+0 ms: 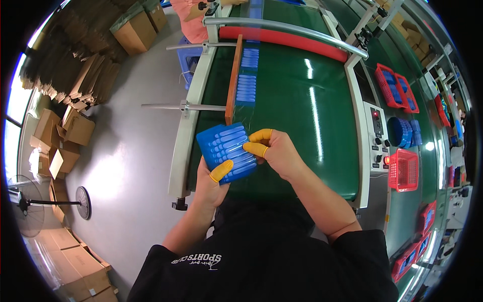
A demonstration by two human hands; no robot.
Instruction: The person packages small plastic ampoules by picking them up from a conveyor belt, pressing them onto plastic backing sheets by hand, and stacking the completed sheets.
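Observation:
My left hand point(212, 183) grips a blue blister pack point(229, 153) by its lower left, the thumb lying across its front. The pack is tilted and shows a row of light-blue, rounded long pieces; what they are I cannot make out. At its right edge, my right hand point(271, 150) is closed in a pinch, thumb and forefinger at the pack's side. Yellow finger covers sit on several fingertips. Just beyond, similar blue packs point(246, 89) lie in a line on the green conveyor belt point(287, 116), along an orange-brown guide board point(234, 80).
A red roller point(287, 40) and metal bar point(282, 22) span the belt. Right of it stand a control box point(376, 136) and a red basket point(403, 170). A person in pink point(191, 22) is at the far left end. Cartons point(75, 261) and a fan point(83, 203) stand left.

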